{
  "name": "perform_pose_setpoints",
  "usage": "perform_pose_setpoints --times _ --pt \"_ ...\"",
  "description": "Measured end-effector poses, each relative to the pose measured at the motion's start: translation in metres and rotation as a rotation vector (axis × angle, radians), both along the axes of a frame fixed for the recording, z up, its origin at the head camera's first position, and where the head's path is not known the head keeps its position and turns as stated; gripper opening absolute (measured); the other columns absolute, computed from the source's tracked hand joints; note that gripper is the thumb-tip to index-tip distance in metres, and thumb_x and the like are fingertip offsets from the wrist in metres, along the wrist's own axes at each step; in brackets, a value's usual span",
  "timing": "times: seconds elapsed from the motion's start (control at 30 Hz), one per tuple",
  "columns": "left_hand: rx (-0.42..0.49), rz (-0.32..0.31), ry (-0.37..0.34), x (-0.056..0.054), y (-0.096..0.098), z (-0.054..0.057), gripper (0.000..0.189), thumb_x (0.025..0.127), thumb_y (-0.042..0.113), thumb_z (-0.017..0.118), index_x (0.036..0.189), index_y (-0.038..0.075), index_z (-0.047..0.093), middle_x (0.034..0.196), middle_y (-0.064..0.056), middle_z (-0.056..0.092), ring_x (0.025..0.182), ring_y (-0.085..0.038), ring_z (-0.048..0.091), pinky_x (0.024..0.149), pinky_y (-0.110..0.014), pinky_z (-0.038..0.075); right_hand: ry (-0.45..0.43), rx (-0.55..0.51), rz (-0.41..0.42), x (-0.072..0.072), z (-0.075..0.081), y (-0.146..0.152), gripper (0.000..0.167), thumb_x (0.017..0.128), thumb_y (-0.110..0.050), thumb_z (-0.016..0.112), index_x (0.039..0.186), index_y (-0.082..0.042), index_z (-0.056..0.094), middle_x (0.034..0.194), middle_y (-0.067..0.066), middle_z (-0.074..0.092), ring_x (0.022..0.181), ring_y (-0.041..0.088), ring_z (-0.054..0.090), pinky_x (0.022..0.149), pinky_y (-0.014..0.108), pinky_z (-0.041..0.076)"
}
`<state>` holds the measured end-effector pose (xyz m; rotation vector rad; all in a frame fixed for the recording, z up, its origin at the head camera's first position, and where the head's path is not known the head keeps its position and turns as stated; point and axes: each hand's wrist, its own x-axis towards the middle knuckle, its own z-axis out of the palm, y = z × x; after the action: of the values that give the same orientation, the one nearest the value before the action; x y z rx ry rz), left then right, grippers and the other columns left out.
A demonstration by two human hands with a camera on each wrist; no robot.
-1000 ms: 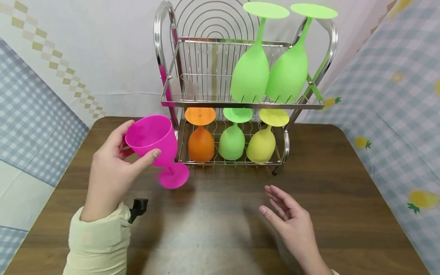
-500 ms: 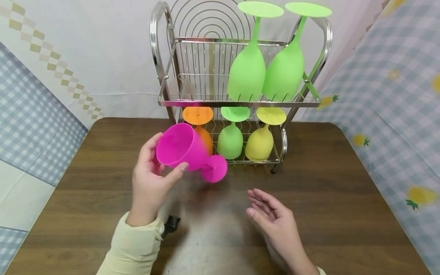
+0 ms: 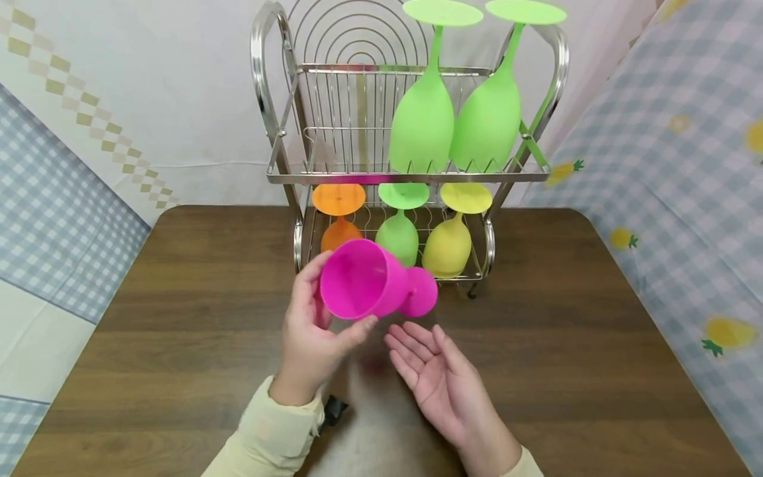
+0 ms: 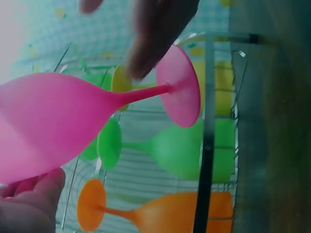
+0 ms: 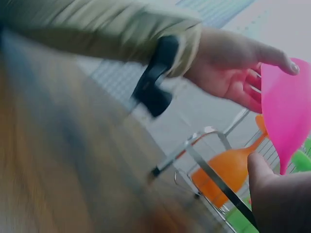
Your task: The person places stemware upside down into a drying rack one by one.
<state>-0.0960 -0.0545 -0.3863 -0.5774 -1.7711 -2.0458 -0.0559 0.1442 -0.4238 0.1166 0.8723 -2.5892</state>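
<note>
My left hand (image 3: 312,338) grips a bright pink goblet (image 3: 363,281) by its bowl, thumb along the near side. The goblet is tilted, its mouth toward me and its stem and foot pointing right and away. Just below the foot, my right hand (image 3: 438,381) is turned palm up with fingers extended, holding nothing. In the left wrist view the pink stem and round foot (image 4: 179,86) show, with blurred fingers (image 4: 146,53) close above them. The right wrist view has the left thumb (image 5: 277,57) on the bowl near its rim.
Behind the hands stands a two-tier metal dish rack (image 3: 411,179). Two large green goblets (image 3: 423,122) are upside down on its upper tier. Below, an orange goblet (image 3: 338,199), a small green goblet (image 3: 396,235) and a yellow goblet (image 3: 447,245) are upside down on the wooden table (image 3: 572,318) side.
My left hand has carried the pink goblet rightward and slightly nearer, tipping its foot further right. My right hand has moved left and turned its palm up beneath the foot.
</note>
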Motion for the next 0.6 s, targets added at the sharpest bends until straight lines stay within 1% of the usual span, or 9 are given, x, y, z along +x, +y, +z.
perform_pose_setpoints --times 0.07,0.13,0.23,0.3,0.37,0.47,0.53,0.6 --pt "-0.025 -0.047 0.03 0.001 0.005 -0.003 0.089 0.07 -0.013 0.08 0.147 0.002 0.038 0.142 -0.016 0.05 0.124 -0.039 0.051 0.103 -0.04 0.053 -0.086 -0.09 0.011 -0.005 0.002 -0.002 0.07 0.109 -0.043 0.034 0.153 0.008 0.018 0.143 0.019 0.05 0.131 0.026 0.054 0.118 0.036 0.035" --pt "-0.061 -0.098 0.073 0.001 0.009 -0.006 0.089 0.069 -0.011 0.079 0.146 0.0 0.037 0.143 -0.017 0.049 0.123 -0.041 0.051 0.102 -0.041 0.053 -0.153 -0.159 0.009 -0.01 0.003 -0.004 0.069 0.107 -0.049 0.037 0.151 0.003 0.027 0.139 0.016 0.052 0.13 0.025 0.054 0.119 0.035 0.033" --pt "-0.133 -0.176 0.146 0.0 0.012 -0.01 0.09 0.068 -0.009 0.079 0.146 -0.001 0.036 0.144 -0.019 0.047 0.123 -0.043 0.051 0.102 -0.043 0.053 -0.215 -0.253 0.0 -0.016 0.005 -0.005 0.066 0.103 -0.053 0.046 0.145 -0.003 0.034 0.137 0.013 0.054 0.127 0.022 0.055 0.118 0.032 0.034" --pt "-0.178 -0.217 0.193 -0.001 0.012 -0.013 0.091 0.067 -0.01 0.08 0.146 -0.003 0.036 0.145 -0.021 0.046 0.124 -0.043 0.05 0.102 -0.044 0.053 -0.229 -0.32 0.008 -0.018 0.005 -0.005 0.066 0.101 -0.054 0.05 0.145 -0.007 0.035 0.137 0.01 0.055 0.125 0.02 0.057 0.116 0.029 0.036" --pt "-0.223 -0.247 0.24 -0.002 0.013 -0.015 0.091 0.067 -0.01 0.08 0.146 -0.005 0.037 0.145 -0.023 0.045 0.126 -0.042 0.05 0.103 -0.045 0.052 -0.218 -0.39 0.031 -0.019 0.004 -0.004 0.063 0.101 -0.055 0.05 0.145 -0.011 0.039 0.136 0.007 0.058 0.123 0.019 0.059 0.114 0.027 0.039" --pt "-0.292 -0.276 0.296 -0.002 0.014 -0.017 0.091 0.066 -0.008 0.083 0.145 -0.006 0.038 0.146 -0.025 0.045 0.128 -0.04 0.05 0.103 -0.045 0.052 -0.153 -0.458 0.074 -0.018 0.002 -0.002 0.055 0.103 -0.055 0.043 0.141 -0.015 0.049 0.133 0.004 0.062 0.12 0.019 0.061 0.109 0.026 0.045" --pt "-0.338 -0.283 0.311 -0.002 0.014 -0.017 0.091 0.067 -0.006 0.084 0.146 -0.005 0.038 0.146 -0.023 0.046 0.13 -0.039 0.05 0.104 -0.046 0.051 -0.115 -0.479 0.09 -0.017 0.001 0.0 0.052 0.105 -0.054 0.039 0.137 -0.016 0.053 0.13 0.004 0.063 0.118 0.019 0.062 0.107 0.027 0.048" --pt "-0.378 -0.281 0.313 -0.002 0.015 -0.017 0.092 0.067 -0.005 0.085 0.146 -0.003 0.039 0.147 -0.02 0.047 0.131 -0.036 0.051 0.104 -0.045 0.051 -0.085 -0.484 0.1 -0.016 0.001 0.001 0.051 0.106 -0.052 0.036 0.136 -0.016 0.055 0.13 0.004 0.064 0.118 0.02 0.062 0.105 0.027 0.049"
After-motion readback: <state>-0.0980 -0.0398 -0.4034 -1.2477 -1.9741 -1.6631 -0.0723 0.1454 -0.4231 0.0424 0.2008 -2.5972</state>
